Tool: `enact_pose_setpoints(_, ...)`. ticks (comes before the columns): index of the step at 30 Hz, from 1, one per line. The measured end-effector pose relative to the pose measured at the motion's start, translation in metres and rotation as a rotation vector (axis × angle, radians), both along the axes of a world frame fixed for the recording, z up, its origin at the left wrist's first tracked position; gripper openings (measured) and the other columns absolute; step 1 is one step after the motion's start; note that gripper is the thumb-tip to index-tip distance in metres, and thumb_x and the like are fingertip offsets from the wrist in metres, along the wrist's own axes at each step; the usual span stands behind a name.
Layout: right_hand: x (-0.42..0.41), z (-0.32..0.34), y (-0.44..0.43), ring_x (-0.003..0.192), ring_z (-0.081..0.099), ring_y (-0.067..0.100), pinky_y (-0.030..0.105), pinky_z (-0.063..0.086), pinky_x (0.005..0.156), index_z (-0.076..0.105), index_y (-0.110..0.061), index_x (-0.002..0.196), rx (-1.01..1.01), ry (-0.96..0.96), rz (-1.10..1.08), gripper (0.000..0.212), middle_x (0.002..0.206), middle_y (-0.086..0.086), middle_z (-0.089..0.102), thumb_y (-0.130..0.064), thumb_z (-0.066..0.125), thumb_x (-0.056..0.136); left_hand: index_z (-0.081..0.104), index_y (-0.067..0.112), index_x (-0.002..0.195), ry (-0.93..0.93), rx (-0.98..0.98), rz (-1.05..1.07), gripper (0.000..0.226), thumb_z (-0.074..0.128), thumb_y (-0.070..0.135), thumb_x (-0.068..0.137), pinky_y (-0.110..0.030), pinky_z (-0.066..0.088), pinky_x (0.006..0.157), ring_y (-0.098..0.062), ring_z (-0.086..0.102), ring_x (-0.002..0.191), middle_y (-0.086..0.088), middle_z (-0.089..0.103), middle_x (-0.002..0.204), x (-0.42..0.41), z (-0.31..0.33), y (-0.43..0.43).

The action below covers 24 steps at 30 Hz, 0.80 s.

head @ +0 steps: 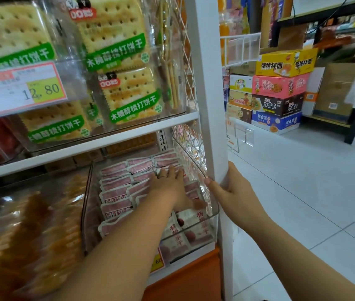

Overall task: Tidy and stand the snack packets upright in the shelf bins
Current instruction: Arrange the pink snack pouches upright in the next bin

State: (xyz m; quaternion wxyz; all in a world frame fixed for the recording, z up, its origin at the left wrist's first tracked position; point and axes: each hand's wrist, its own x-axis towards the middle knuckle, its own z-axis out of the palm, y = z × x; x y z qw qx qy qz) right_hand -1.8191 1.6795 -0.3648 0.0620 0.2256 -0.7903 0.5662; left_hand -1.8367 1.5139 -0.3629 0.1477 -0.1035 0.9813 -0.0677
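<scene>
Head view: person stands at a white shelf unit, both bare arms out in front. Left hand (pixel 168 183) is down inside the clear bin (pixel 214 213) on the lower shelf, palm down, fingers spread flat on top of the pink snack packets (pixel 115 192). A ring shows on one finger. Not gripping anything, just pressing on the pile.

Packets fill the bin in rough rows, most leaning or lying back rather than standing straight. A few white packets w/ red fruit print (pixel 196 227) sit at the bin's front wall, tilted fwd against the plastic.

Right hand (pixel 233 187) is wrapped round the white upright post (pixel 207 83) at the shelf's right edge, thumb on the near face, fingers curled behind it, clamped on.

Shelf above holds a clear bin of cracker packs (pixel 129 92) w/ green labels, price tag (pixel 21 90) reading 12.80 on its front at left. Lower left bin has orange-brown snacks (pixel 31 224), blurred. Beyond the post, stacked noodle cartons (pixel 280 90) sit on the pale tile floor (pixel 302 192), well apart from the shelf.
</scene>
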Motion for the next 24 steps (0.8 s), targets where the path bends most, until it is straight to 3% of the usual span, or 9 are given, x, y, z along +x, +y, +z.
enact_pose_setpoints(4, 0.003, 0.002, 0.000, 0.094, 0.045, 0.000, -0.001, 0.035, 0.067, 0.037, -0.027, 0.134, 0.026, -0.009, 0.026, 0.047, 0.108, -0.019, 0.046, -0.032, 0.056, 0.090, -0.004, 0.027, 0.152, 0.152, 0.187, -0.119, 0.111, 0.047, 0.083, 0.069, -0.052, 0.000, 0.117, -0.018, -0.005, 0.146, 0.003, -0.010, 0.159, 0.022, 0.006, -0.008)
enact_pose_setpoints(7, 0.007, -0.002, -0.003, 0.098, 0.045, -0.004, 0.007, 0.040, 0.081, 0.037, -0.028, 0.134, -0.055, 0.031, -0.076, 0.055, 0.114, -0.018, 0.045, -0.035, 0.062, 0.085, 0.003, 0.032, 0.151, 0.308, 0.275, -0.112, 0.094, 0.051, 0.069, 0.080, -0.046, 0.002, 0.119, -0.017, 0.003, 0.146, 0.007, -0.003, 0.159, 0.052, 0.014, -0.020)
enact_pose_setpoints(10, 0.018, 0.000, -0.003, 0.096, 0.043, -0.003, 0.002, 0.037, 0.080, 0.050, -0.014, 0.124, -0.090, 0.405, -0.310, 0.045, 0.115, -0.007, 0.048, -0.030, 0.064, 0.085, 0.020, 0.035, 0.148, 0.446, 0.315, -0.049, 0.072, 0.054, 0.052, 0.088, -0.046, 0.014, 0.118, -0.015, 0.021, 0.143, 0.008, 0.017, 0.157, 0.083, 0.023, -0.036)
enact_pose_setpoints(12, 0.030, 0.001, -0.007, 0.088, 0.046, -0.005, 0.001, 0.037, 0.079, 0.059, -0.009, 0.108, -0.037, 0.604, -0.198, 0.028, 0.101, -0.004, 0.057, -0.025, 0.055, 0.085, 0.027, 0.034, 0.146, 0.495, 0.322, -0.002, 0.065, 0.055, 0.048, 0.089, -0.044, 0.022, 0.115, -0.014, 0.028, 0.139, 0.009, 0.026, 0.154, 0.099, 0.022, -0.044)
enact_pose_setpoints(14, 0.038, -0.001, -0.017, 0.087, 0.049, -0.009, 0.003, 0.041, 0.080, 0.064, -0.014, 0.102, 0.064, 0.657, 0.037, 0.021, 0.094, -0.010, 0.060, -0.019, 0.050, 0.087, 0.026, 0.034, 0.147, 0.488, 0.356, 0.045, 0.067, 0.056, 0.049, 0.088, -0.042, 0.022, 0.115, -0.015, 0.025, 0.141, 0.007, 0.025, 0.155, 0.107, 0.015, -0.048)
enact_pose_setpoints(17, 0.037, -0.010, -0.042, 0.099, 0.051, -0.009, 0.009, 0.043, 0.088, 0.059, -0.023, 0.121, 0.251, 0.482, 0.201, 0.030, 0.112, -0.010, 0.061, -0.017, 0.050, 0.093, 0.014, 0.037, 0.149, 0.420, 0.462, 0.080, 0.080, 0.055, 0.059, 0.084, -0.043, 0.017, 0.117, -0.017, 0.008, 0.146, 0.008, 0.006, 0.159, 0.108, -0.002, -0.045)
enact_pose_setpoints(21, 0.021, -0.014, -0.071, 0.136, 0.030, 0.012, 0.011, 0.017, 0.103, 0.029, -0.024, 0.145, 0.538, 0.266, 0.296, 0.050, 0.149, -0.004, 0.032, -0.026, 0.045, 0.098, -0.003, 0.038, 0.149, 0.337, 0.431, 0.098, 0.080, 0.044, 0.062, 0.089, -0.048, -0.001, 0.118, -0.021, -0.019, 0.144, 0.005, -0.022, 0.156, 0.102, -0.017, -0.047)
enact_pose_setpoints(24, 0.011, -0.006, -0.078, 0.140, 0.021, 0.011, 0.009, 0.013, 0.101, 0.016, -0.024, 0.148, 0.699, 0.066, 0.386, 0.054, 0.155, -0.007, 0.018, -0.034, 0.036, 0.099, -0.005, 0.037, 0.149, 0.310, 0.498, 0.137, 0.083, 0.045, 0.062, 0.088, -0.052, -0.003, 0.117, -0.023, -0.021, 0.143, 0.003, -0.025, 0.156, 0.097, -0.015, -0.060)
